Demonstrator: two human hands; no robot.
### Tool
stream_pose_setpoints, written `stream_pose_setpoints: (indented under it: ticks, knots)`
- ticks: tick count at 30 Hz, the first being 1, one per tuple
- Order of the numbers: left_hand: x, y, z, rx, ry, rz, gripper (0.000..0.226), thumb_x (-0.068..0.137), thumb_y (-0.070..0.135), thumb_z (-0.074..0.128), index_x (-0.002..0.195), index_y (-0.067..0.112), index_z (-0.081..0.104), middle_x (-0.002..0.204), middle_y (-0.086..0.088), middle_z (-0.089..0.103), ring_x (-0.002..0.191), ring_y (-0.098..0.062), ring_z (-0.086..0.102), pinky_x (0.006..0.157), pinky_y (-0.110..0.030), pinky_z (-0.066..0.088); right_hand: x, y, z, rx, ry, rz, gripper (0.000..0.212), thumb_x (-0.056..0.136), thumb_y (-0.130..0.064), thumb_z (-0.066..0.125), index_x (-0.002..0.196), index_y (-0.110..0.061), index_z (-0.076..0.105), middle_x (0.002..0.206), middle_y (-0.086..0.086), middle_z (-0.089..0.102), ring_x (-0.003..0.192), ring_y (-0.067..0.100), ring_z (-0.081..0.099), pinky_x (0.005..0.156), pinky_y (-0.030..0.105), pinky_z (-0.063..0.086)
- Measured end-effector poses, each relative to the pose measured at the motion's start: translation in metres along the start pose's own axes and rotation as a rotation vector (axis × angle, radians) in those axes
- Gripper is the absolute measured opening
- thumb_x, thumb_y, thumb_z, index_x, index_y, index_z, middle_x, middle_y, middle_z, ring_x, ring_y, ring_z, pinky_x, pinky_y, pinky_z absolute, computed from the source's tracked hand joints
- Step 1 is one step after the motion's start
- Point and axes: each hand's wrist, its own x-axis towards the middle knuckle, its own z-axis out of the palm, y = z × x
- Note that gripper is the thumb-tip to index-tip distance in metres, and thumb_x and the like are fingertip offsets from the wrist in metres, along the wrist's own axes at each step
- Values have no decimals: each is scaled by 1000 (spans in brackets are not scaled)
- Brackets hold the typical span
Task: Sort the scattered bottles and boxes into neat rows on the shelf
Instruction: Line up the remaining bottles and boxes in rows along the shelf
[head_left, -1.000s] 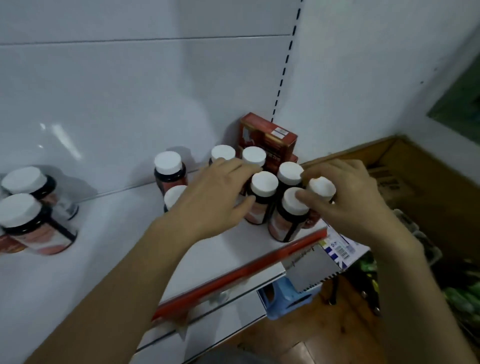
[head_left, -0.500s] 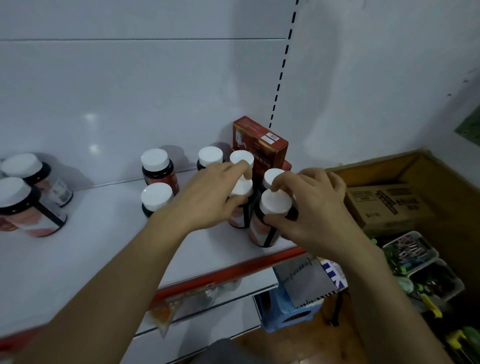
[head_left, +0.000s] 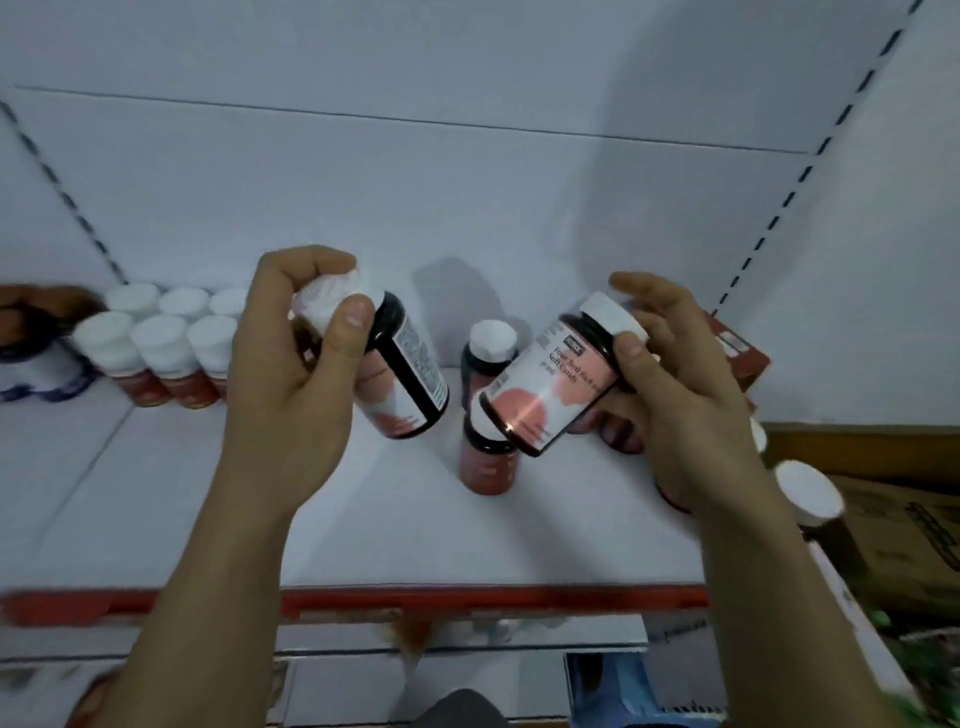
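My left hand (head_left: 296, 374) grips a dark bottle (head_left: 405, 384) by its white cap and holds it tilted above the white shelf (head_left: 395, 535). My right hand (head_left: 670, 395) grips a second bottle (head_left: 550, 395) with a pink label, also tilted in the air. Two more white-capped bottles stand between my hands, one at the back (head_left: 488, 348) and one in front (head_left: 485, 462). A neat block of several white-capped bottles (head_left: 156, 348) stands in two rows at the back left. A red box (head_left: 737, 353) shows behind my right hand.
A red price strip (head_left: 467, 597) runs along the shelf's front edge. Another white-capped bottle (head_left: 810, 493) stands at the shelf's right end, next to a cardboard box (head_left: 904, 540). A lower shelf and a blue stool (head_left: 618, 686) lie below.
Each hand has lifted a bottle off the cluster at the right and tilted it. The view has swung left, so the rowed bottles at the back left now show.
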Motion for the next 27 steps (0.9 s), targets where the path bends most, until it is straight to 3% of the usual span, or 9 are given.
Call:
stream_pose_setpoints:
  ticks: [2,4,9,10,14,17,20,22,27]
  knots:
    - [-6,-11,-30,18,40,-50,15,102,34,55,116,30,52,107,15,61,90,-6,62,75,-23,53,15,5,32,96,-30,26,22,95,-19,58,117,-21,58,116,10,63,88,18,68,69,37,60]
    - [-13,-23,-56,51,62,-100,17,98,40,56,114,33,54,111,14,62,98,-6,64,79,-18,51,33,11,61,34,-23,-7,18,87,-20,65,103,-20,57,105,1,65,85,15,67,70,39,60]
    - [-24,-58,-107,112,91,-233,25,92,49,58,113,36,56,110,18,63,97,-6,64,68,-10,49,95,18,131,-444,-199,-113,44,72,-31,70,113,-40,56,100,-21,61,91,2,62,72,14,50]
    - [-24,-67,-114,108,87,-254,28,91,51,59,114,35,57,111,16,62,98,-9,64,68,-12,50,108,20,142,-556,-280,-136,47,72,-31,71,116,-40,56,100,-18,62,94,3,61,74,15,51]
    - [-28,-98,-131,82,31,-310,35,90,54,62,118,34,57,116,11,61,106,-17,64,71,-24,57,152,40,168,-983,-576,-241,56,78,-27,74,131,-27,56,112,-1,63,102,19,59,91,43,51]
    - [-32,-119,-142,100,-17,-307,34,92,52,62,121,36,57,117,15,62,109,-16,63,80,-39,61,165,52,176,-1145,-697,-238,59,82,-24,73,139,-26,57,122,3,60,113,24,56,98,45,47]
    - [-35,-137,-151,109,-57,-313,40,93,49,64,126,28,56,120,15,60,110,-17,62,80,-47,62,167,56,186,-1147,-764,-254,53,79,-18,77,131,-23,68,121,6,62,111,25,58,96,45,48]
    - [-37,-146,-156,113,-81,-312,41,92,46,66,127,26,57,121,16,60,111,-15,61,81,-45,62,165,58,193,-1144,-762,-261,50,76,-16,78,125,-21,70,119,6,63,110,25,59,96,45,48]
    - [-40,-153,-160,-7,-163,-372,53,85,51,74,130,32,54,126,13,61,117,-12,60,82,-22,57,158,69,207,-1094,-621,-196,53,72,-4,72,124,-17,69,122,7,62,116,24,57,101,42,45]
